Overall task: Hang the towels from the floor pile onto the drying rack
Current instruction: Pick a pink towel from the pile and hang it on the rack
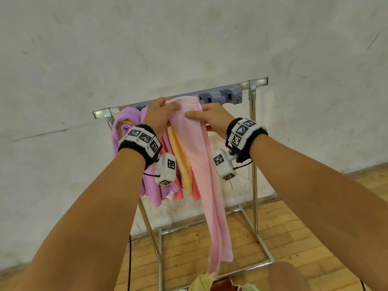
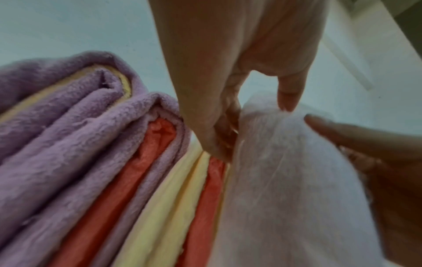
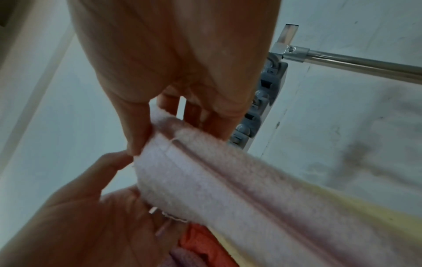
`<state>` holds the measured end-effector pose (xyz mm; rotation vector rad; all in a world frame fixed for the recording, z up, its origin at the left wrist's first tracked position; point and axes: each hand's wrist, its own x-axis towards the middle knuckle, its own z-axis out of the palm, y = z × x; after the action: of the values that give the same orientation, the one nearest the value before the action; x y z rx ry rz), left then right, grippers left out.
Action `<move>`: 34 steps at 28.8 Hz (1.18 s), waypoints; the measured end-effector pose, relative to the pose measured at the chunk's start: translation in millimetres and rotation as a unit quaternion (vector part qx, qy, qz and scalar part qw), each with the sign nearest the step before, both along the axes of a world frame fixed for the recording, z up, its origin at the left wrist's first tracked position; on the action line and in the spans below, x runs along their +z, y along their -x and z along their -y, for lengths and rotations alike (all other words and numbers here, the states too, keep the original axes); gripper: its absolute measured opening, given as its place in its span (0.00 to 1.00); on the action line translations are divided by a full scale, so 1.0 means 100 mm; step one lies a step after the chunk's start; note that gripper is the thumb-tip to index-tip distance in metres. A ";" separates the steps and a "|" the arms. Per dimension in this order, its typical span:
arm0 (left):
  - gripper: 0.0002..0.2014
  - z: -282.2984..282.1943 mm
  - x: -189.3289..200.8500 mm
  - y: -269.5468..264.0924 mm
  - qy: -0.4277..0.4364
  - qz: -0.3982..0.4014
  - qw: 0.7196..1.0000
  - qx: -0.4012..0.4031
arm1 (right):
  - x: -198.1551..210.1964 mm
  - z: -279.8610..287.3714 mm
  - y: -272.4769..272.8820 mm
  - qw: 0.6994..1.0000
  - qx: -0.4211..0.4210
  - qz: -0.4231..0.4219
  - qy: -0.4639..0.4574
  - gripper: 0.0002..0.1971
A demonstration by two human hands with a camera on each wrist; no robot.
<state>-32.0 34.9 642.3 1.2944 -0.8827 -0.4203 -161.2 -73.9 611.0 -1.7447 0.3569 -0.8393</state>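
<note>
A long pale pink towel [image 1: 201, 156] hangs from both my hands at the top bar of the metal drying rack [image 1: 255, 82]. My left hand [image 1: 168, 108] pinches its top fold from the left, thumb in front. The right hand [image 1: 195, 114] grips the same fold from the right, with the thumb laid across the front. In the left wrist view the left hand [image 2: 258, 119] holds the pink towel [image 2: 285, 180]. In the right wrist view the right hand [image 3: 175, 137] holds the pink towel [image 3: 228, 180]. Purple towels [image 1: 126, 122], a coral towel [image 2: 114, 207] and a yellow towel [image 1: 180, 156] hang to the left.
Grey clips [image 1: 220, 96] line the free right part of the bar. The rack stands against a white wall on a wooden floor [image 1: 315, 227]. Yellow-green and red cloth of the floor pile [image 1: 203, 280] shows at the bottom edge, next to a knee [image 1: 287, 276].
</note>
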 end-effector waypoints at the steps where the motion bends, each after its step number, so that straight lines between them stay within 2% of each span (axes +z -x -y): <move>1: 0.14 0.01 -0.04 -0.01 -0.024 -0.005 1.000 -0.013 | 0.01 0.00 0.00 1.000 -0.004 0.013 -0.001 0.19; 2: 0.22 0.02 -0.07 -0.01 -0.061 -0.014 0.998 -0.027 | 0.03 -0.01 -0.01 1.000 -0.008 0.025 -0.004 0.19; 3: 0.25 0.01 -0.11 0.01 -0.098 -0.021 0.994 -0.041 | 0.05 -0.01 -0.01 0.999 -0.014 0.036 -0.009 0.19; 5: 0.22 -0.01 -0.15 0.05 -0.126 -0.034 0.989 -0.064 | 0.09 -0.02 0.00 0.998 -0.031 0.057 -0.024 0.19; 7: 0.18 0.00 -0.15 0.04 -0.107 -0.030 0.992 -0.064 | 0.10 -0.01 0.03 0.997 -0.037 0.064 -0.036 0.18; 9: 0.15 0.00 -0.12 0.03 -0.067 -0.004 0.997 -0.047 | 0.07 -0.01 0.07 0.997 -0.005 0.053 -0.056 0.17; 12: 0.10 0.00 -0.03 0.02 -0.010 0.017 0.999 -0.028 | 0.00 -0.02 0.11 0.997 0.051 -0.016 -0.060 0.20; 14: 0.06 -0.01 0.01 0.02 0.026 0.016 0.999 -0.011 | -0.02 -0.02 0.12 0.997 0.054 -0.038 -0.045 0.21; 16: 0.08 -0.02 0.01 0.01 0.028 0.009 1.000 -0.001 | -0.01 -0.02 0.12 0.999 0.034 -0.019 -0.035 0.20; 20: 0.21 -0.06 -0.08 0.09 -0.107 -0.028 0.991 -0.077 | 0.04 0.04 0.08 0.999 -0.015 0.036 -0.030 0.21; 22: 0.16 -0.09 -0.13 0.13 -0.140 -0.007 0.985 -0.099 | 0.05 0.05 0.08 0.997 -0.036 0.051 -0.037 0.21; 24: 0.11 -0.11 -0.12 0.13 -0.127 0.024 0.988 -0.090 | 0.05 0.04 0.10 0.997 -0.035 0.056 -0.046 0.20; 26: 0.11 -0.09 -0.09 0.10 -0.094 0.037 0.993 -0.065 | 0.02 0.01 0.13 0.996 0.002 0.041 -0.075 0.20; 30: 0.04 -0.10 0.01 0.08 -0.003 -0.007 0.999 -0.031 | -0.06 -0.05 0.15 0.993 0.056 -0.015 -0.100 0.23; 32: 0.05 -0.12 0.03 0.07 0.012 -0.018 1.000 -0.019 | -0.07 -0.06 0.13 0.995 0.049 -0.005 -0.083 0.22; 34: 0.12 -0.14 0.00 0.07 -0.024 -0.031 0.998 -0.040 | -0.05 -0.07 0.11 0.997 0.038 0.022 -0.070 0.20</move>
<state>-39.1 48.6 642.7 1.2857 -0.8793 -0.5435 -172.4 -66.8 605.7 -1.5974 0.3109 -0.7786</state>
